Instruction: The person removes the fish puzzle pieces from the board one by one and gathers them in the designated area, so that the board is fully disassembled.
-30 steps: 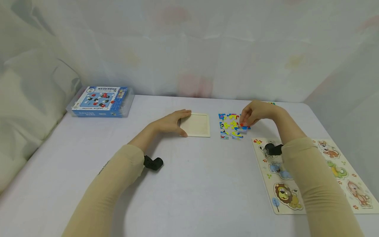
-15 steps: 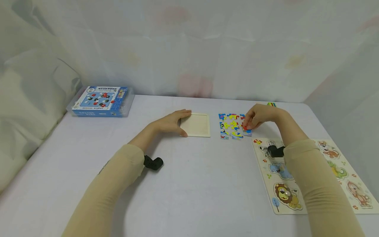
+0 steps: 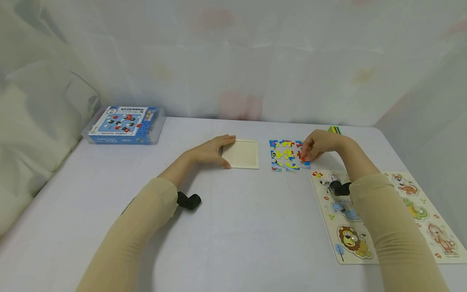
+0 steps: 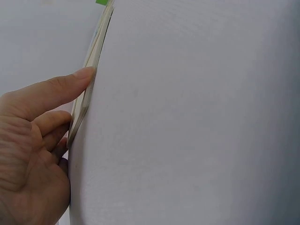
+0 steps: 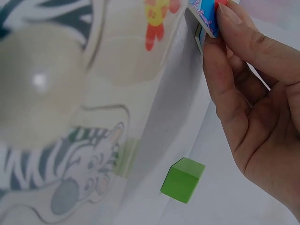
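In the head view my left hand (image 3: 209, 153) holds a small pale wooden puzzle tray (image 3: 242, 155) by its left side, thumb at the near edge and fingers at the far edge. The left wrist view shows the thumb (image 4: 84, 74) against the tray's rim. My right hand (image 3: 321, 142) pinches a red and blue jigsaw piece (image 5: 204, 13) between thumb and fingers, at the right side of the loose pieces. Several other colourful jigsaw pieces (image 3: 287, 143) lie in a loose square right of the tray. Part of the pinched piece is hidden by the fingers.
An animal peg-puzzle board (image 3: 330, 233) lies under the right forearm. Behind the right hand is a small block with a striped top (image 3: 335, 129) and green sides. A blue molecule-set box (image 3: 120, 123) in a clear case stands back left.
My right hand has shifted right and slightly toward me with the red and blue jigsaw piece, uncovering pieces and the striped block. The left hand and tray have not moved.
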A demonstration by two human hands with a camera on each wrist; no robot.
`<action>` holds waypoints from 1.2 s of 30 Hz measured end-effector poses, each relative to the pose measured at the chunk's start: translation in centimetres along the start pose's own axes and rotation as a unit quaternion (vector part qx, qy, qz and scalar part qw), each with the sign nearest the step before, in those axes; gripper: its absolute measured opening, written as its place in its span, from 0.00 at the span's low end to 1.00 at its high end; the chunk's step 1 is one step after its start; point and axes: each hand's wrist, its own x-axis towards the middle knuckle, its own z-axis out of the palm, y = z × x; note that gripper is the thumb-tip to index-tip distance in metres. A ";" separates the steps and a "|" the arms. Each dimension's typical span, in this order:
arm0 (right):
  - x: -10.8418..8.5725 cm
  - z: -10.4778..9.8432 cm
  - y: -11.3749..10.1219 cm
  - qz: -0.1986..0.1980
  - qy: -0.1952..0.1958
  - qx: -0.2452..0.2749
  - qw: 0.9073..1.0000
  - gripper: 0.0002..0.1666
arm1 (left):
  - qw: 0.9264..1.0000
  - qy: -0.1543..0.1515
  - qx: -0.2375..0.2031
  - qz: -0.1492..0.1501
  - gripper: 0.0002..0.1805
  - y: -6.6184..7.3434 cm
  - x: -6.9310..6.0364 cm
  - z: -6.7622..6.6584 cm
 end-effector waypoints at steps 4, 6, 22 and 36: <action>0.1 0.2 0.0 0.001 -0.001 -0.001 1.000 0.09 | 1.000 0.000 0.002 -0.003 0.55 0.0 0.0 0.0; 0.3 0.2 0.0 -0.001 -0.003 0.000 1.000 0.09 | 1.000 0.001 0.003 -0.002 0.55 -0.1 0.0 0.0; 0.6 0.4 0.1 -0.007 -0.001 -0.003 1.000 0.10 | 1.000 0.000 0.004 -0.007 0.55 -0.1 0.0 0.0; 0.2 0.2 -0.2 -0.009 0.001 0.000 1.000 0.09 | 1.000 -0.001 -0.001 -0.004 0.55 0.0 -0.1 0.0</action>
